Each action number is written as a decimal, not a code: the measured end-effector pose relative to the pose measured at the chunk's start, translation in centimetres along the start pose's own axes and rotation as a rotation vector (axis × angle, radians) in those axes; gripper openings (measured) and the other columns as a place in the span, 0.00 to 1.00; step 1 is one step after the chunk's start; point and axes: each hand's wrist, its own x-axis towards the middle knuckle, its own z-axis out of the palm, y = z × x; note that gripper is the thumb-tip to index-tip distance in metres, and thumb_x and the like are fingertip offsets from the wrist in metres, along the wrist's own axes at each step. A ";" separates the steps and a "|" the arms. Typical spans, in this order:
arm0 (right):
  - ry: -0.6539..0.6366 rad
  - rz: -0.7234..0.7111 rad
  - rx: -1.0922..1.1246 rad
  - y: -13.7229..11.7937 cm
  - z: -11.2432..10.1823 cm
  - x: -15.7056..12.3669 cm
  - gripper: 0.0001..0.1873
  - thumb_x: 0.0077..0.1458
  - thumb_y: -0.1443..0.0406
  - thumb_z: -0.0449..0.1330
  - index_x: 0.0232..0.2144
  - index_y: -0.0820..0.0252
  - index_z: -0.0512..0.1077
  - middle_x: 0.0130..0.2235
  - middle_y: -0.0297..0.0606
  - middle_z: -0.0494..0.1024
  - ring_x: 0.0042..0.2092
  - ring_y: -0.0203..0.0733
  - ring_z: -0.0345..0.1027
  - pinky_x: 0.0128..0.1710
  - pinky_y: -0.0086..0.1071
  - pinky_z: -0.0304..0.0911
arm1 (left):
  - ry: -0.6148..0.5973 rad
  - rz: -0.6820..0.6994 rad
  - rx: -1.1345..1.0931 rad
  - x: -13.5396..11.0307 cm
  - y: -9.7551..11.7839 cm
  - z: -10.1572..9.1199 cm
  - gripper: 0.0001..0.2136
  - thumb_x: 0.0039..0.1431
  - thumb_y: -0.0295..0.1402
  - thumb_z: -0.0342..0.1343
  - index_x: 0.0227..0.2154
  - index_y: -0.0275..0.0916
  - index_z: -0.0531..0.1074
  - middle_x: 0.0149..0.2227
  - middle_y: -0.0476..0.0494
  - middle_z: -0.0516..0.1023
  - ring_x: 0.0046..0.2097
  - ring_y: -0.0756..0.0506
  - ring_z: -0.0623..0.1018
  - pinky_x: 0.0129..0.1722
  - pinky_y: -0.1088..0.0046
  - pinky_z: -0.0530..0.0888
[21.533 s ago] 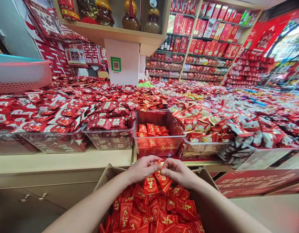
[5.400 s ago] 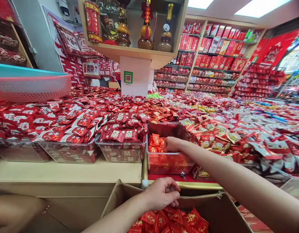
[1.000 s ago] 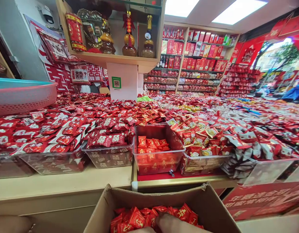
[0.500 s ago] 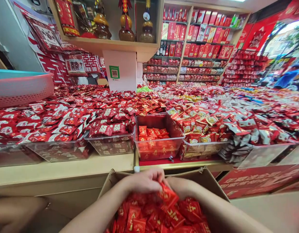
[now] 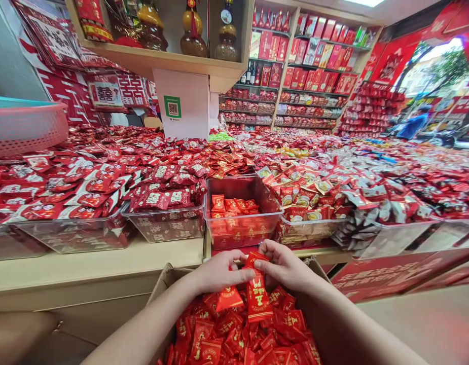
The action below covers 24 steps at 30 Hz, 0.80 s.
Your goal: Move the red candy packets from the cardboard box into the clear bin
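Over an open cardboard box (image 5: 164,280) full of small red candy packets (image 5: 238,334), my two hands meet. My left hand (image 5: 217,271) and my right hand (image 5: 283,264) both pinch a few red packets (image 5: 256,294) that hang down between them, lifted just above the heap. Directly beyond stands a clear plastic bin (image 5: 242,230) on the counter, holding a shallow layer of the same red packets (image 5: 234,205).
Clear bins of red wrapped sweets (image 5: 161,192) flank the bin and cover the whole counter (image 5: 105,261). A pink basket (image 5: 25,129) sits at the left. Shelves of red boxes (image 5: 314,50) fill the back wall. Bottles stand on a shelf (image 5: 188,30) above.
My hands have come up out of the heap in the box, lifting a few red packets between them. The view has tilted slightly.
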 end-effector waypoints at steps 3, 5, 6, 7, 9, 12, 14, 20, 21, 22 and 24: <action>-0.030 0.029 0.032 0.5 0.7 0.0 0.14 0.48 0.57 0.53 0.26 0.59 0.54 0.21 0.26 0.61 0.18 0.27 0.56 0.16 0.22 0.53 | -0.008 0.019 0.116 0.1 -0.3 0.8 0.17 0.44 0.43 0.52 0.32 0.35 0.69 0.24 0.53 0.67 0.26 0.53 0.63 0.25 0.80 0.60; -0.024 0.044 0.064 0.7 1.0 0.1 0.13 0.48 0.56 0.52 0.25 0.58 0.54 0.20 0.25 0.59 0.17 0.27 0.55 0.14 0.22 0.51 | -0.043 0.010 0.130 0.1 -0.4 1.1 0.15 0.44 0.41 0.52 0.32 0.35 0.69 0.26 0.52 0.68 0.28 0.52 0.65 0.27 0.79 0.61; -0.012 0.039 0.073 0.8 1.1 0.2 0.13 0.49 0.56 0.52 0.25 0.59 0.54 0.19 0.25 0.59 0.17 0.26 0.54 0.15 0.21 0.50 | -0.057 -0.004 0.128 0.1 -0.4 1.1 0.15 0.44 0.40 0.53 0.32 0.34 0.69 0.26 0.52 0.69 0.28 0.51 0.65 0.28 0.79 0.61; 0.002 0.023 0.073 0.8 1.0 0.2 0.13 0.49 0.57 0.52 0.25 0.59 0.55 0.19 0.25 0.58 0.18 0.26 0.53 0.15 0.21 0.49 | -0.070 -0.009 0.120 0.1 -0.4 1.1 0.15 0.43 0.39 0.53 0.33 0.34 0.69 0.27 0.51 0.69 0.28 0.51 0.66 0.28 0.79 0.62; 0.039 -0.022 0.072 0.7 0.8 0.4 0.13 0.48 0.58 0.54 0.24 0.61 0.56 0.19 0.25 0.58 0.19 0.25 0.52 0.17 0.21 0.49 | -0.090 0.023 0.087 0.1 -0.2 1.0 0.14 0.44 0.38 0.52 0.33 0.35 0.69 0.29 0.50 0.70 0.31 0.50 0.66 0.30 0.79 0.63; 0.090 -0.010 0.170 0.4 0.5 0.7 0.14 0.46 0.58 0.56 0.23 0.61 0.57 0.20 0.26 0.60 0.21 0.26 0.54 0.20 0.22 0.52 | -0.107 0.106 -0.008 0.2 0.0 0.8 0.12 0.48 0.37 0.49 0.33 0.36 0.69 0.31 0.50 0.70 0.32 0.51 0.66 0.33 0.79 0.62; 0.092 0.040 0.278 0.3 0.5 0.8 0.15 0.46 0.57 0.56 0.24 0.61 0.56 0.20 0.27 0.63 0.21 0.28 0.56 0.21 0.24 0.55 | -0.101 0.100 -0.060 0.3 0.0 0.7 0.11 0.50 0.38 0.48 0.31 0.35 0.68 0.27 0.51 0.68 0.29 0.53 0.64 0.30 0.80 0.61; 0.013 0.014 0.379 0.6 0.6 0.7 0.14 0.42 0.62 0.61 0.27 0.63 0.60 0.24 0.29 0.67 0.25 0.28 0.59 0.25 0.25 0.56 | -0.057 0.052 -0.008 0.4 -0.7 0.6 0.18 0.49 0.46 0.47 0.23 0.33 0.66 0.20 0.53 0.59 0.23 0.55 0.57 0.22 0.81 0.56; -0.005 0.018 0.388 0.6 0.7 0.7 0.14 0.41 0.62 0.61 0.26 0.63 0.60 0.24 0.29 0.67 0.25 0.28 0.59 0.25 0.24 0.55 | -0.063 0.050 0.010 0.4 -0.8 0.5 0.20 0.49 0.48 0.45 0.22 0.33 0.66 0.19 0.53 0.59 0.23 0.55 0.57 0.22 0.81 0.56; -0.011 0.020 0.400 0.6 0.7 0.7 0.13 0.41 0.62 0.61 0.26 0.63 0.61 0.23 0.29 0.67 0.25 0.28 0.59 0.25 0.25 0.55 | -0.066 0.042 0.020 0.4 -0.8 0.5 0.21 0.49 0.49 0.44 0.21 0.33 0.65 0.19 0.53 0.60 0.22 0.55 0.58 0.22 0.81 0.56; -0.006 0.012 0.428 0.5 0.7 0.7 0.13 0.41 0.63 0.61 0.26 0.63 0.61 0.24 0.30 0.68 0.26 0.29 0.60 0.27 0.25 0.56 | -0.052 0.013 0.001 0.5 -0.9 0.5 0.22 0.50 0.50 0.41 0.22 0.33 0.64 0.19 0.52 0.62 0.21 0.55 0.61 0.21 0.80 0.57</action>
